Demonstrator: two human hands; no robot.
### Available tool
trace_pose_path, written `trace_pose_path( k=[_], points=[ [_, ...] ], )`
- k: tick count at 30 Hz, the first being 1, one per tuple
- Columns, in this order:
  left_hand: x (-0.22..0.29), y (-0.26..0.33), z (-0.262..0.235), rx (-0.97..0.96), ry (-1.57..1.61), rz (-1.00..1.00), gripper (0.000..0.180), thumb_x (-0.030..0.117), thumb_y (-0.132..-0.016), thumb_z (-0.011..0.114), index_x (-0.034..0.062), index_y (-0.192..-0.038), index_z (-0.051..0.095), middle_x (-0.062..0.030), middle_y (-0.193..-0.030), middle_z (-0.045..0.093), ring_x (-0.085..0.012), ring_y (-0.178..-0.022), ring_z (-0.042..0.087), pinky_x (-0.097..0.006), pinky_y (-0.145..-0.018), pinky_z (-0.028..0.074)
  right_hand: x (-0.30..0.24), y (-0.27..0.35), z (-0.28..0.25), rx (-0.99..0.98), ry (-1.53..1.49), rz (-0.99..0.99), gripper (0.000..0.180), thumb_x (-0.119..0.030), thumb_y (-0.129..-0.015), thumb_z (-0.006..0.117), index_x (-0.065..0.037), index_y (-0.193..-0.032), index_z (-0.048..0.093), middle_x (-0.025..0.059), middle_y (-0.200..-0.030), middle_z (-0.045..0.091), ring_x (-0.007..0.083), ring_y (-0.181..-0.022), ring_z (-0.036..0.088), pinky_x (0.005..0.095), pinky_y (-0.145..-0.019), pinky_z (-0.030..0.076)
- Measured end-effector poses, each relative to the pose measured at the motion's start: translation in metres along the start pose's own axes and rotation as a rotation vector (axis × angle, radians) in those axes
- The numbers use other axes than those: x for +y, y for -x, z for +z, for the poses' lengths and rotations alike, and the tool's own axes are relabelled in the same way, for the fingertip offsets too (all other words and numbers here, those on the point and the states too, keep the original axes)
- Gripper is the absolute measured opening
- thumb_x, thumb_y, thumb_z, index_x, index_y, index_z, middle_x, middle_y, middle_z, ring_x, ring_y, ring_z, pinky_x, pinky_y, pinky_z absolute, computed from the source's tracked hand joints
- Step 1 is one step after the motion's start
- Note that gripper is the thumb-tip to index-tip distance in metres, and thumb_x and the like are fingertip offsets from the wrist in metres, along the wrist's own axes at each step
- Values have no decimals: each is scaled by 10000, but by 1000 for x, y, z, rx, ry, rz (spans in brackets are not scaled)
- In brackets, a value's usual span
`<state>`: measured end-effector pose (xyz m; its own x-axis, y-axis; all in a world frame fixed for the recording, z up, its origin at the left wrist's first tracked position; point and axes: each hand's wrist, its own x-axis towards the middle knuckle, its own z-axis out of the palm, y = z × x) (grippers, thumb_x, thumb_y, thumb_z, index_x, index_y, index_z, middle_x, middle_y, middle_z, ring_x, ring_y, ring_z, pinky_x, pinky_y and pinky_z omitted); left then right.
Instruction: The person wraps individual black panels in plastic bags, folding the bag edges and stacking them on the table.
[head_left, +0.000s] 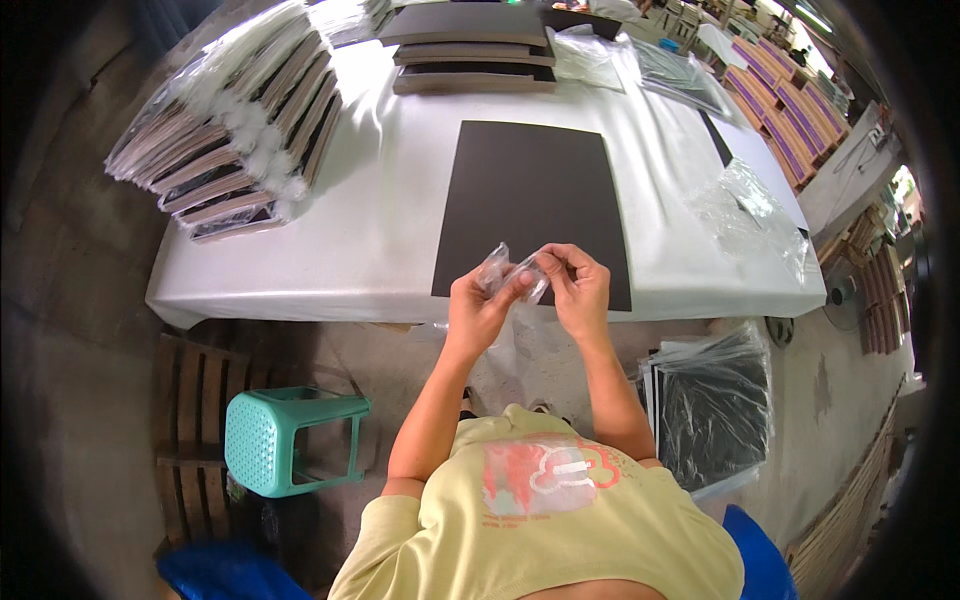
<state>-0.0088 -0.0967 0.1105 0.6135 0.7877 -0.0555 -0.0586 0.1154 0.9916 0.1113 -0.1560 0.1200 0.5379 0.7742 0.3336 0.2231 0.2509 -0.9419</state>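
Both my hands meet over the table's front edge, pinching a clear plastic bag (512, 335) whose lower part hangs down below the edge. My left hand (482, 308) has its thumb pressed on the crumpled film. Fingertips of my right hand (580, 285) grip the film just beside it. Under and beyond the hands a dark flat board (530, 185) lies on the table (350, 250), which has a white cover. The board's near edge is close to the table's front edge, partly hidden by my hands.
Plastic-wrapped boards (230, 130) are piled at the left; a dark board stack (470, 50) stands at the back. Loose clear film (750, 205) lies at the right. Below are a green stool (290, 440) and wrapped black boards (710, 410) on the floor.
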Motion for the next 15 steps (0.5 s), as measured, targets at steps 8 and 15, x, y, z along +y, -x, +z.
trace_pose_path(
  k=[8,15],
  points=[
    [-14,-15,5,218,-74,310,212,248,-827,584,44,-843,638,6,-795,554,-85,-697,511,-213,-593,392,23,-1,-1,-134,-269,151,315,-297,-896,462,-38,-719,490,-48,-628,394,58,-599,334,198,-564,302],
    [-8,-1,2,-234,296,-100,515,331,-738,668,22,-1112,496,-16,-887,556,-79,-738,505,-202,-608,394,27,-8,-36,-323,-806,416,258,-330,-875,491,-88,-797,533,-59,-631,401,37,-580,393,182,-530,341]
  ],
)
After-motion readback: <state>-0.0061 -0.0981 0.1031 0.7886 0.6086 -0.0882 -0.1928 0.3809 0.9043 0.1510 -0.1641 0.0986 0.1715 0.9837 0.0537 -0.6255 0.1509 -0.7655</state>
